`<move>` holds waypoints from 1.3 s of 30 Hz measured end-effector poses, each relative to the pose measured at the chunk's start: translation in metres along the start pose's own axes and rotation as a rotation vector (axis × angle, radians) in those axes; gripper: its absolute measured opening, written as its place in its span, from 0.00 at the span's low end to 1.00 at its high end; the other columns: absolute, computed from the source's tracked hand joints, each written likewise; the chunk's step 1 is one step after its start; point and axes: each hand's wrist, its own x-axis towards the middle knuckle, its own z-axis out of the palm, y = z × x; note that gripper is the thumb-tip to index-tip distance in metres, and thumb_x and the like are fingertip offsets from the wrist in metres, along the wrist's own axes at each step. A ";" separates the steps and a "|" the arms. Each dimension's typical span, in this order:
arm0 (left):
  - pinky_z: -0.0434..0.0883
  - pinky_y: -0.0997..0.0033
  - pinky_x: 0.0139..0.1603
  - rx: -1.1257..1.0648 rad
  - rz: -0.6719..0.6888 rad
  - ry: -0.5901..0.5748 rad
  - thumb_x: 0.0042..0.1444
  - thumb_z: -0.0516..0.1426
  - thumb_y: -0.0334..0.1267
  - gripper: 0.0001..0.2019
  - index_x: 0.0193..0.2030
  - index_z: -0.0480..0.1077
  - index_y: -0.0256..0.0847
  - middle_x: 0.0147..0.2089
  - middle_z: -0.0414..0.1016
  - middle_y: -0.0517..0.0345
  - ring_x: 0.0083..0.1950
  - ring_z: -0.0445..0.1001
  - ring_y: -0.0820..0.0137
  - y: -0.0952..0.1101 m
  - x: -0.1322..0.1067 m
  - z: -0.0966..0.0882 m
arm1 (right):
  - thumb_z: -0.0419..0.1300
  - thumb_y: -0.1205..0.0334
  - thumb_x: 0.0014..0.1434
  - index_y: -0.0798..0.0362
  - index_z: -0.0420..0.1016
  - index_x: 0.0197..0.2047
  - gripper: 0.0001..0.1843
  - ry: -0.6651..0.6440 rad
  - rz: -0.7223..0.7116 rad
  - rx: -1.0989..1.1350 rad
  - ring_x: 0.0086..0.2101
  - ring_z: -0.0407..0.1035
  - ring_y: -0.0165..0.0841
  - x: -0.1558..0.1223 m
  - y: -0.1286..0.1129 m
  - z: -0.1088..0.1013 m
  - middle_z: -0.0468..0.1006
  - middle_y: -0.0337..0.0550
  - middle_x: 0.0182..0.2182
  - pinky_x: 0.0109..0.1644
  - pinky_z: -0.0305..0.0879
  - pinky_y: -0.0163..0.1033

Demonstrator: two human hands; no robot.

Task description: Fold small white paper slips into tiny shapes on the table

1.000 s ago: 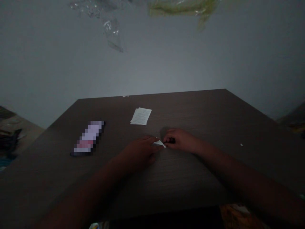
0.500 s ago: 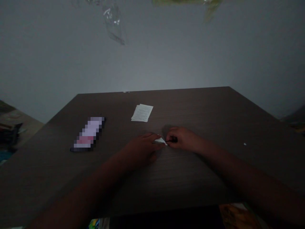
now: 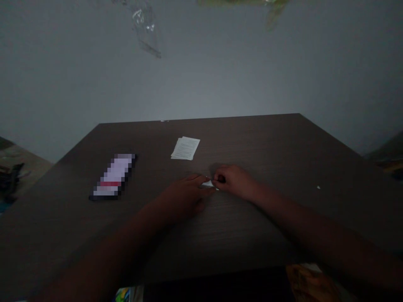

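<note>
Two bare hands meet just below the middle of the frame, on a dark brown wood-grain table (image 3: 252, 235). Between them lies a small white folded scrap of paper (image 3: 209, 184), resting on the tabletop with only a sliver of it showing.

The left hand (image 3: 185, 195) comes in from the lower left, palm down and low over the table, its fingertips lying on the left end of the scrap. The light is too dim to tell whether its thumb pinches the paper or the fingers only press on it. The right hand (image 3: 234, 181) comes in from the lower right with its fingers curled in, and the tips are closed on the right end of the scrap.

Above the hands, a little left of centre, a small stack of white printed slips (image 3: 185, 148) lies flat, well apart from the scrap. In the left part of the frame a flat dark-edged rectangular object (image 3: 112, 176), blurred out in pale and pink blocks, lies on the table. A tiny white speck (image 3: 318, 187) sits on the table at the right. Behind the table is a plain grey wall (image 3: 283, 71), with a crumpled piece of clear plastic film (image 3: 146, 29) at the upper left of the frame.
</note>
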 end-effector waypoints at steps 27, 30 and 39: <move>0.82 0.49 0.71 -0.071 -0.107 0.111 0.80 0.67 0.37 0.17 0.72 0.85 0.42 0.63 0.87 0.47 0.65 0.85 0.51 -0.017 0.006 0.016 | 0.87 0.52 0.69 0.47 0.89 0.57 0.20 -0.064 -0.368 0.012 0.61 0.82 0.51 -0.024 0.009 -0.005 0.89 0.50 0.58 0.76 0.73 0.64; 0.83 0.48 0.69 -0.083 -0.094 0.112 0.79 0.70 0.42 0.17 0.70 0.86 0.43 0.61 0.87 0.45 0.63 0.85 0.48 -0.020 0.009 0.017 | 0.83 0.53 0.74 0.47 0.89 0.58 0.16 -0.022 -0.429 -0.030 0.60 0.82 0.51 -0.026 0.007 -0.003 0.89 0.51 0.58 0.73 0.77 0.63; 0.79 0.41 0.73 0.060 -0.242 0.044 0.80 0.71 0.49 0.15 0.63 0.87 0.42 0.60 0.85 0.43 0.67 0.83 0.42 -0.003 0.012 0.002 | 0.72 0.68 0.79 0.48 0.89 0.47 0.06 0.003 -0.410 -0.055 0.47 0.82 0.43 -0.025 0.002 -0.006 0.88 0.46 0.44 0.63 0.79 0.53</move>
